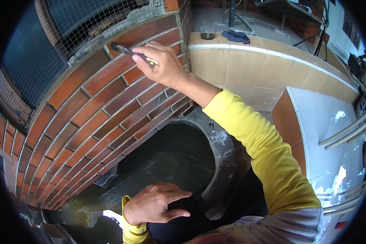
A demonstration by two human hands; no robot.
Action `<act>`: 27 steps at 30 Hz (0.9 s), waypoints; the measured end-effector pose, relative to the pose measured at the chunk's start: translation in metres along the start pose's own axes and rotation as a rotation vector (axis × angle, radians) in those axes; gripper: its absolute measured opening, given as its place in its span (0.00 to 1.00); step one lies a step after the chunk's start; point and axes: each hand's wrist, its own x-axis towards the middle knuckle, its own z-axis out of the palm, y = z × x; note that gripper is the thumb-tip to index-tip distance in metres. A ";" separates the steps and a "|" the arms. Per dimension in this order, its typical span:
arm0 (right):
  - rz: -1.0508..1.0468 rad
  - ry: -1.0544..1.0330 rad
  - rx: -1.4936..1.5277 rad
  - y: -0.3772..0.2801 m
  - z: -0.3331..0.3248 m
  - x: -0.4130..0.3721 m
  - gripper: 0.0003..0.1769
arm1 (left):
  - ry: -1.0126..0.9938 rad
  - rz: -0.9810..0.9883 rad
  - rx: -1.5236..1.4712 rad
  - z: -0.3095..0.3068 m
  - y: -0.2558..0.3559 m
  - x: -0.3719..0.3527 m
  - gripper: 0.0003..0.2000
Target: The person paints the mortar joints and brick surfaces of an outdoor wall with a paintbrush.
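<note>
My right hand (160, 64) grips a paintbrush (128, 50) by its dark handle. The bristles touch or nearly touch the upper part of a brick wall (99, 87), close to its top edge. Many of the bricks look dark and glossy, others brighter orange, with pale grey joints between them. Lower down, my left hand (157, 202) is held with nothing in it, thumb and index finger apart and pointing right. Below it and behind it lies a dark basin (171, 150) with a curved stone rim (221, 150).
Wire mesh (65, 32) borders the wall top on the left. On a tiled ledge (264, 49) stand a glass of dark liquid (208, 33) and a dark cloth (236, 36). Black stands rise behind. A white surface (329, 122) with pale bars (343, 132) is at right.
</note>
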 end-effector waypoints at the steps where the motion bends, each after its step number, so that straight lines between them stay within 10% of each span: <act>1: 0.104 0.029 -0.032 0.008 -0.010 -0.002 0.12 | 0.004 0.003 -0.002 0.000 0.001 0.000 0.25; 5: 0.504 0.208 -0.244 0.101 -0.080 -0.025 0.12 | 0.022 0.027 0.003 -0.003 0.003 -0.008 0.25; 10: 0.295 0.285 -0.522 0.088 -0.099 -0.024 0.13 | -0.004 0.018 0.010 -0.005 0.002 -0.016 0.24; 17: -0.105 -0.076 0.072 -0.034 0.046 -0.006 0.12 | -0.001 -0.010 -0.023 0.000 -0.004 -0.004 0.24; 23: 0.514 0.110 0.008 0.060 -0.036 -0.039 0.11 | 0.054 0.039 0.026 -0.003 -0.001 -0.016 0.25; 27: 0.535 0.293 -0.398 0.112 -0.102 -0.057 0.12 | 0.055 0.066 0.000 -0.005 -0.005 -0.026 0.26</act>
